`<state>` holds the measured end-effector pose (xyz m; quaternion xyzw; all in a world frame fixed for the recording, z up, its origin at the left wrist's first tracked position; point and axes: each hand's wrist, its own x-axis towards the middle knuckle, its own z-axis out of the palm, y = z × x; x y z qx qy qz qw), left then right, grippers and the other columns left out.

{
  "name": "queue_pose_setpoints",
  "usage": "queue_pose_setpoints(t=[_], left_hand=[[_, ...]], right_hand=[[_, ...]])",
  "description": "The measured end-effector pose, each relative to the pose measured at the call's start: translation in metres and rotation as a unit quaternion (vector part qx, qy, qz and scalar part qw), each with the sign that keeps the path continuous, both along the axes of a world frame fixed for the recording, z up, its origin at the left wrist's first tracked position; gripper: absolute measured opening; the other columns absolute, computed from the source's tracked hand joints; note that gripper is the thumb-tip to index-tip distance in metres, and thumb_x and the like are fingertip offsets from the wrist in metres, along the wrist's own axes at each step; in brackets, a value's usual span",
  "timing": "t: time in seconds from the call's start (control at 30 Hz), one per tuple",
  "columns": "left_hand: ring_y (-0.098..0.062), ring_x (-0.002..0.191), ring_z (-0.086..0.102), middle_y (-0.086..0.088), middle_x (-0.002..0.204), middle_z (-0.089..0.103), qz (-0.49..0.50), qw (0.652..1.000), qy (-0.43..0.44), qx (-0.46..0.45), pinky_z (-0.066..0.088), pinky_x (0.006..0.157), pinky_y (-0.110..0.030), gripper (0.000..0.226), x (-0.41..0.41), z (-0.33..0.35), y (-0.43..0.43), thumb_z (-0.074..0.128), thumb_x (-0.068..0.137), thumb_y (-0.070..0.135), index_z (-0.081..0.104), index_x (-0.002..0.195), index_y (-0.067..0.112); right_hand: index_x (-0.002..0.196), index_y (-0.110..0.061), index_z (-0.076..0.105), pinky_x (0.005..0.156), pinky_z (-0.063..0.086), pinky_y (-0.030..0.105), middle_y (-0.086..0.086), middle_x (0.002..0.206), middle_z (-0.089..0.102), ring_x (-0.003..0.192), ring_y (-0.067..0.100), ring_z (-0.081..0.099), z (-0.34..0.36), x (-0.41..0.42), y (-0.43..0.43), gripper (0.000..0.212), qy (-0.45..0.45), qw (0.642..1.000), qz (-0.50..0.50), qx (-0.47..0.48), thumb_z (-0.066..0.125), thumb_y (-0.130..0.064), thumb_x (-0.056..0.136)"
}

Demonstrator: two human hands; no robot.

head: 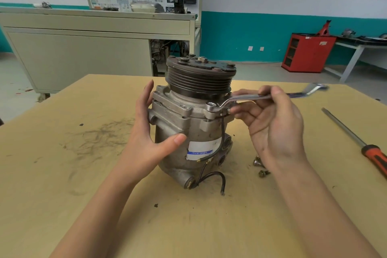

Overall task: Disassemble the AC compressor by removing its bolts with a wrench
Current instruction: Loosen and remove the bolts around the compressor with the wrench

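A grey AC compressor (194,132) stands upright on the wooden table (83,174), its black grooved pulley (199,81) on top. My left hand (150,132) wraps the compressor's left side, thumb across the front. A silver ring wrench (251,97) has its ring end seated on a bolt (212,104) at the housing's front flange. My right hand (270,119) pinches the wrench shaft between thumb and fingers, to the right of the compressor. A black wire (211,176) hangs from the body onto the table.
Two loose bolts (260,167) lie on the table under my right wrist. A screwdriver with an orange-black handle (356,142) lies at the right. Behind the table stand a grey bench (83,48) and a red cabinet (307,52).
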<state>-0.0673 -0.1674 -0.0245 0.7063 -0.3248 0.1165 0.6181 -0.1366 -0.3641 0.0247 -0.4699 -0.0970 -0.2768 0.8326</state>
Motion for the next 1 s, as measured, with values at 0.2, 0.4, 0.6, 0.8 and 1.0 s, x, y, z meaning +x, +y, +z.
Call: queue_pose_setpoints(t=[0.2,0.4,0.6,0.8,1.0], left_hand=[[-0.002,0.138,0.037,0.031,0.148,0.030,-0.004,1.000,0.004,-0.001,0.035,0.109,-0.016,0.110,-0.001,0.000,0.000,0.068,0.054,0.085,0.014,0.145,0.054],[0.003,0.140,0.033,0.025,0.152,0.031,-0.001,1.000,0.002,0.006,0.032,0.111,-0.023,0.112,-0.001,0.000,0.000,0.066,0.053,0.086,0.013,0.146,0.055],[0.005,0.142,0.027,0.021,0.155,0.028,0.005,1.000,0.000,0.007,0.029,0.113,-0.025,0.110,0.000,0.001,0.000,0.066,0.055,0.086,0.013,0.146,0.056],[0.003,0.142,0.028,0.021,0.154,0.029,0.010,1.000,0.000,0.005,0.029,0.115,-0.031,0.109,0.001,-0.001,0.000,0.066,0.056,0.085,0.014,0.147,0.054],[-0.004,0.143,0.030,0.016,0.155,0.032,0.010,1.000,0.006,0.006,0.030,0.117,-0.038,0.109,-0.001,0.001,0.000,0.066,0.054,0.087,0.014,0.145,0.057]], right_hand=[[0.085,-0.008,0.054,0.062,0.055,0.024,0.014,0.081,0.073,0.072,0.023,0.072,0.002,0.003,-0.004,0.040,-0.003,1.000,-0.012,0.011,0.027,-0.030,0.103],[0.086,-0.008,0.056,0.058,0.055,0.025,0.001,0.079,0.073,0.066,0.020,0.072,0.002,-0.014,0.012,0.035,-0.132,0.942,-0.251,-0.183,0.034,-0.030,0.100],[0.087,-0.012,0.056,0.059,0.054,0.023,0.000,0.080,0.067,0.069,0.010,0.071,0.006,-0.019,0.015,0.031,-0.236,0.883,-0.278,-0.295,0.038,-0.034,0.099],[0.091,-0.009,0.054,0.060,0.054,0.025,0.003,0.083,0.065,0.070,0.014,0.070,-0.002,-0.020,0.016,0.028,-0.267,0.867,-0.249,-0.339,0.037,-0.028,0.102],[0.081,-0.008,0.054,0.058,0.055,0.024,0.012,0.078,0.073,0.068,0.022,0.071,0.003,-0.001,-0.004,0.038,0.017,1.000,0.005,-0.016,0.026,-0.018,0.104]])
